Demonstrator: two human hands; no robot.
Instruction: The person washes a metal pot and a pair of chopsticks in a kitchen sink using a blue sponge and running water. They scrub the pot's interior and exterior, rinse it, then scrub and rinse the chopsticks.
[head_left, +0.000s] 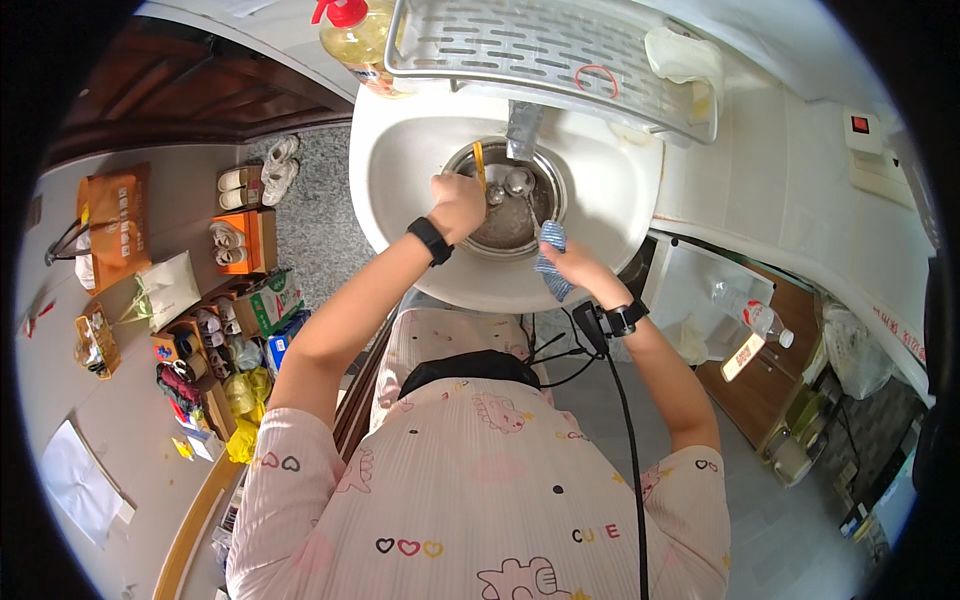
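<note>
A round metal basin (556, 217) of cloudy water sits in the white washbasin (397, 161) below the tap (523, 127). At the basin's left rim, my left hand (459, 204) is closed around a slim yellow utensil (478, 159); its lower end is hidden. Inside the basin lie a metal ladle (519, 181) and a smaller round-bowled metal spoon (495, 195). The ladle's handle slants down to a blue-and-white striped cloth (553, 238). My right hand (571, 264) grips this cloth over the front right rim; whether it also holds the handle is unclear.
Above the washbasin is a grey slotted rack (487, 41) with a red rubber band (596, 81). A red-pump bottle (360, 45) stands at its left. A black cable (626, 420) hangs from my right wrist. Shoes (279, 169) and boxes line the left wall.
</note>
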